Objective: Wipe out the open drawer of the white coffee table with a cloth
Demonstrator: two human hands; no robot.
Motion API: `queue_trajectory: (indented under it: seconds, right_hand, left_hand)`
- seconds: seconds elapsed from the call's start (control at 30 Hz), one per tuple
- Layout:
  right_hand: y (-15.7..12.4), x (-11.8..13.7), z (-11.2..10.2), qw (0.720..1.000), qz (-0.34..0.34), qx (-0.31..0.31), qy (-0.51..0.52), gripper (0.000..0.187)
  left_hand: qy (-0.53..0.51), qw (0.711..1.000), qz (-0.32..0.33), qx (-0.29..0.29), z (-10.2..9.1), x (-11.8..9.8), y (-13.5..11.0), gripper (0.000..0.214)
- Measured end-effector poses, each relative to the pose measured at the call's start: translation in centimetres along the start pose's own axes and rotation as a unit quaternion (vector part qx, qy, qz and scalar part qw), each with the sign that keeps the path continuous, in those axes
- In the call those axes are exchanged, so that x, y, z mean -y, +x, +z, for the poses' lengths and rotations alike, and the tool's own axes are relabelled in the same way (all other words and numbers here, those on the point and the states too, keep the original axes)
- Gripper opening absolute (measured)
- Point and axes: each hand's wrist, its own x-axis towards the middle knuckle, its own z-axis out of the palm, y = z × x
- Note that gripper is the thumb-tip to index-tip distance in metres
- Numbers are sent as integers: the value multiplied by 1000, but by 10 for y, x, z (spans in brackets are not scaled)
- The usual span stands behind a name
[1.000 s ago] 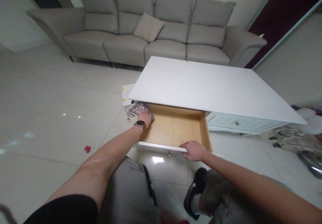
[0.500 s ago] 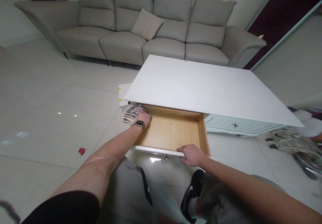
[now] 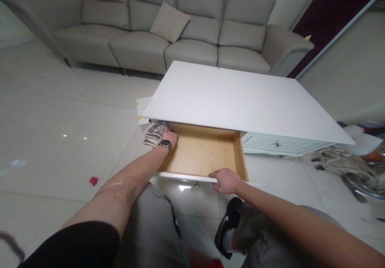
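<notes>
A white coffee table point(image 3: 240, 99) has its wooden drawer point(image 3: 204, 153) pulled out toward me. My left hand point(image 3: 169, 135), with a watch on the wrist, presses a grey patterned cloth point(image 3: 152, 131) against the drawer's far left corner; the fingers curl over the cloth. My right hand point(image 3: 225, 179) is closed over the drawer's white front edge near its right end. The inside of the drawer shows bare wood.
A grey sofa point(image 3: 168, 27) with a cushion stands behind the table. A second, closed drawer point(image 3: 275, 144) sits to the right. Cables and clutter point(image 3: 345, 167) lie on the tiled floor at right. A red scrap point(image 3: 93, 180) lies left. My knees and black shoe point(image 3: 227, 228) are below.
My left hand with the cloth has shifted slightly deeper into the drawer's left corner. My right hand keeps its hold on the drawer front. The view has dropped and drifted a little.
</notes>
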Motion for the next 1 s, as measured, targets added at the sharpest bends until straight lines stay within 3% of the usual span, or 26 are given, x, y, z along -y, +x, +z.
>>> queue_trajectory:
  seconds: [0.2,0.7,1.0]
  right_hand:
    - [1,-3,3,1000,-1,-8,-5,32]
    - [0,0,1,1000,-2,-10,-12,32]
    - [-1,1,-1,1000,-2,-8,-11,30]
  left_hand:
    - [-23,1000,11,-9,-1,4,-9,42]
    - [-27,999,32,32,-6,16,-25,48]
    - [-39,999,33,-2,-6,15,-23,43]
